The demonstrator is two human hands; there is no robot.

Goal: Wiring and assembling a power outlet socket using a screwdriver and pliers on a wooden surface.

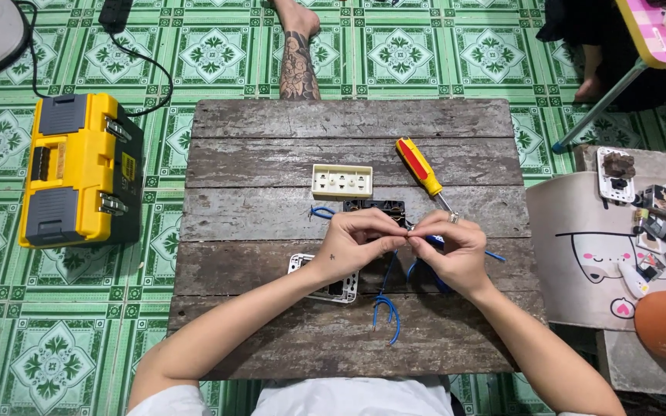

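Note:
My left hand [358, 240] and my right hand [450, 248] meet over the middle of a weathered wooden board [271, 162], fingertips pinched together on a small part with blue wires [387, 308] trailing down from it. A black socket box [375, 206] lies just beyond my fingers, partly hidden. A cream socket faceplate [341, 182] rests farther back. A red and yellow screwdriver [419, 167] lies to the right of it, tip pointing at my right hand. A white frame piece [334, 290] sits under my left wrist.
A yellow and grey toolbox [79, 169] stands on the green tiled floor at left. Another person's tattooed leg [299, 62] reaches the board's far edge. A printed bag [587, 254] with several switch parts [660, 231] lies at right. A pink checked table [657, 35] is far right.

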